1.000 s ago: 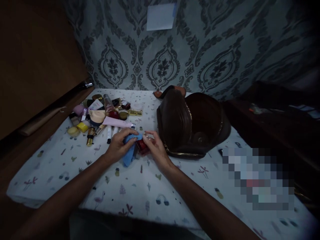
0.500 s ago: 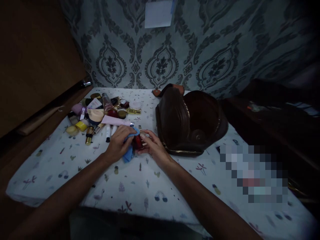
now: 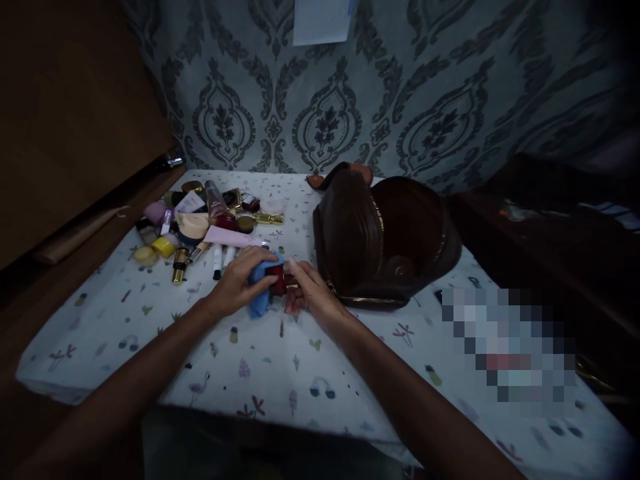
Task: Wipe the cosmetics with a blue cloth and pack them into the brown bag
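Two hands are busy just left of the big, dark brown leather bag (image 3: 345, 250) w/ the gold zip, which gapes open. The left hand (image 3: 241, 283) pinches a soft, bright blue cloth (image 3: 259, 305) & presses it on a small, shiny, dark red bottle-like thing (image 3: 277, 282). The right hand (image 3: 315, 290) has the other end of it, thumb on top, fingers curled below. Can't tell if it's glass or plastic, or if its top is on tight, b/c the fingers hide most of it. It's left of the bag, near the front corner, over the white tablecloth w/ small prints (image 3: 300, 360).

It looks smooth, so it might slip if the blue cloth slides & the right thumb goes slack. Then it'd prob. drop on the table left of the bag & could roll. If the top's loose, a hard rub or twist could pop it off & make a mess on the white. Also, the long, pale pink squeeze tube (image 3: 233, 237) lies further left of the bag, close to the left knuckles; a bump there could shove it about. Right hand's v. near the bag, so a quick jerk sideways could knock the bag & maybe make it lean.
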